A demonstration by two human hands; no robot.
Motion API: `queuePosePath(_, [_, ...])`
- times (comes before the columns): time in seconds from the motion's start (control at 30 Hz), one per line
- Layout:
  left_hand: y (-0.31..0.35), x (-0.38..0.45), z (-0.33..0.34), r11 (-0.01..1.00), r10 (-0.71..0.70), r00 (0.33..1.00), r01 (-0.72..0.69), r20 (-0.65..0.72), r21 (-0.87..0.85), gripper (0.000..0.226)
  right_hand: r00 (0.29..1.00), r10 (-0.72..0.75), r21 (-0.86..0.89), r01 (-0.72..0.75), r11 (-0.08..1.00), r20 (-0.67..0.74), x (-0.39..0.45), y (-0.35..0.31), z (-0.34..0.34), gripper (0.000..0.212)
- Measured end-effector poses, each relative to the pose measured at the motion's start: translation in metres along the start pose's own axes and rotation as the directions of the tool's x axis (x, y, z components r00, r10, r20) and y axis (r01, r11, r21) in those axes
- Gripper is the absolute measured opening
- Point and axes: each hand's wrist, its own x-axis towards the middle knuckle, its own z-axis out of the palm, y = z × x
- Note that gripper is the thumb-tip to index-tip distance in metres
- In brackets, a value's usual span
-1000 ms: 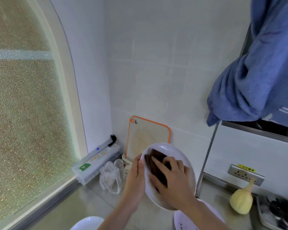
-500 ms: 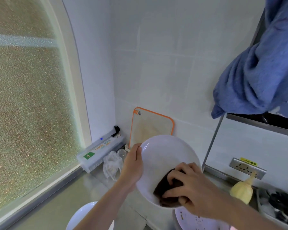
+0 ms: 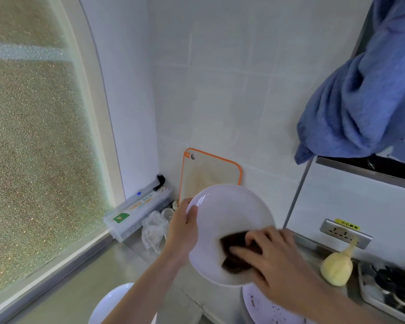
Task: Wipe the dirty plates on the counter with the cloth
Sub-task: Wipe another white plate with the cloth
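Your left hand (image 3: 182, 230) holds the white plate (image 3: 229, 220) up off the counter (image 3: 136, 272), tilted so its face turns toward you; that grip is closed on the left rim, thumb over the edge and fingers behind, which steadies the plate against the push of wiping. Your right hand (image 3: 274, 260) presses the dark cloth (image 3: 234, 251) flat into the lower right of the plate's face, fingers spread over it in a wide pressing hold, not a pinch. The cloth sits under those fingertips, opposite the left grip, so the two hands brace each other. The upper part of the plate looks clean. Below your right wrist a second plate (image 3: 267, 309) lies on the counter, speckled with crumbs, likely next.
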Motion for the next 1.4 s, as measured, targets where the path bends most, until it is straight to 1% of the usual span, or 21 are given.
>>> queuePosePath(0.07, [0.000, -0.001, 0.004, 0.999, 0.028, 1.000, -0.028, 0.010, 0.016, 0.028, 0.998, -0.057, 0.118, 0.052, 0.992, 0.041, -0.006, -0.025, 0.014, 0.054])
queuePosePath(0.17, [-0.002, -0.003, 0.013, 0.995, 0.092, 0.995, -0.093, 0.037, 0.041, 0.031, 0.999, 0.015, 0.301, -0.024, 0.953, 0.032, 0.000, -0.056, 0.032, 0.063])
queuePosePath(0.23, [-0.002, -0.002, 0.012, 0.995, 0.088, 0.995, -0.089, 0.037, 0.044, 0.030, 0.999, 0.038, 0.331, -0.043, 0.943, 0.024, 0.006, -0.060, 0.034, 0.067])
queuePosePath(0.33, [0.002, 0.003, 0.003, 0.998, 0.018, 0.999, -0.020, 0.032, 0.058, 0.025, 0.994, -0.087, 0.283, 0.066, 0.957, 0.061, 0.005, -0.040, 0.025, 0.058])
queuePosePath(0.4, [0.006, 0.007, -0.004, 0.998, -0.003, 1.000, 0.001, 0.028, 0.068, 0.031, 0.981, -0.171, 0.226, 0.147, 0.963, 0.094, 0.004, -0.014, 0.016, 0.047])
queuePosePath(0.47, [0.008, 0.010, -0.010, 0.995, 0.029, 0.998, -0.033, 0.048, 0.092, 0.038, 0.970, -0.194, 0.123, 0.177, 0.977, 0.148, 0.011, 0.020, 0.007, 0.042])
queuePosePath(0.53, [0.006, 0.013, -0.012, 0.989, 0.057, 0.996, -0.066, 0.067, 0.133, 0.037, 0.972, -0.159, 0.004, 0.161, 0.987, 0.171, 0.023, 0.053, 0.000, 0.043])
queuePosePath(0.6, [0.003, 0.015, -0.013, 0.984, 0.054, 0.996, -0.065, 0.069, 0.163, 0.034, 0.985, -0.118, -0.104, 0.132, 0.986, 0.126, 0.036, 0.072, -0.003, 0.046])
queuePosePath(0.63, [0.003, 0.014, -0.012, 0.984, 0.046, 0.997, -0.057, 0.067, 0.167, 0.034, 0.992, -0.102, -0.132, 0.112, 0.985, 0.077, 0.044, 0.073, -0.004, 0.048])
queuePosePath(0.73, [0.002, 0.010, -0.005, 0.977, 0.026, 0.997, -0.041, 0.074, 0.211, 0.026, 0.995, -0.060, -0.189, 0.043, 0.981, -0.085, 0.064, 0.050, 0.003, 0.050])
queuePosePath(0.8, [0.002, 0.009, -0.003, 0.979, -0.002, 0.998, -0.010, 0.058, 0.202, 0.024, 0.996, 0.009, -0.231, -0.030, 0.973, -0.094, 0.067, 0.034, 0.016, 0.053])
queuePosePath(0.87, [-0.009, 0.016, -0.005, 0.995, -0.036, 0.998, 0.032, 0.043, 0.096, 0.029, 0.989, 0.138, -0.196, -0.145, 0.970, -0.053, 0.055, 0.023, 0.031, 0.058])
queuePosePath(0.93, [-0.031, 0.031, -0.009, 0.994, -0.105, 0.994, 0.105, -0.009, -0.019, 0.029, 0.974, 0.228, -0.104, -0.226, 0.969, 0.009, 0.036, 0.008, 0.047, 0.056])
queuePosePath(1.0, [-0.059, 0.045, -0.012, 0.987, -0.159, 0.985, 0.156, -0.070, -0.048, 0.025, 0.962, 0.241, 0.032, -0.247, 0.969, 0.132, 0.014, -0.013, 0.067, 0.046])
queuePosePath(1.07, [-0.090, 0.055, -0.009, 0.979, -0.205, 0.975, 0.203, -0.090, -0.025, 0.032, 0.934, 0.225, 0.166, -0.278, 0.946, 0.278, -0.002, -0.035, 0.086, 0.033])
queuePosePath(1.1, [-0.104, 0.057, -0.007, 0.974, -0.224, 0.971, 0.225, -0.087, 0.000, 0.034, 0.917, 0.216, 0.208, -0.296, 0.932, 0.336, -0.007, -0.043, 0.096, 0.033])
queuePosePath(1.2, [-0.151, 0.059, 0.004, 0.955, -0.293, 0.954, 0.295, -0.067, 0.034, 0.039, 0.856, 0.251, 0.198, -0.371, 0.907, 0.452, -0.021, -0.046, 0.120, 0.028])
queuePosePath(1.23, [-0.166, 0.059, 0.007, 0.944, -0.322, 0.945, 0.325, -0.060, 0.051, 0.039, 0.831, 0.288, 0.153, -0.400, 0.903, 0.476, -0.027, -0.043, 0.131, 0.025])
queuePosePath(1.3, [-0.193, 0.061, 0.015, 0.914, -0.388, 0.919, 0.393, -0.069, 0.097, 0.038, 0.769, 0.379, 0.065, -0.476, 0.877, 0.514, -0.038, -0.034, 0.144, 0.038])
queuePosePath(1.33, [-0.203, 0.061, 0.019, 0.897, -0.419, 0.904, 0.426, -0.082, 0.113, 0.038, 0.711, 0.437, 0.026, -0.538, 0.843, 0.551, -0.046, -0.030, 0.148, 0.042])
queuePosePath(1.4, [-0.224, 0.062, 0.028, 0.877, -0.440, 0.892, 0.452, -0.109, 0.162, 0.037, 0.654, 0.501, 0.000, -0.608, 0.794, 0.567, -0.059, -0.020, 0.157, 0.040])
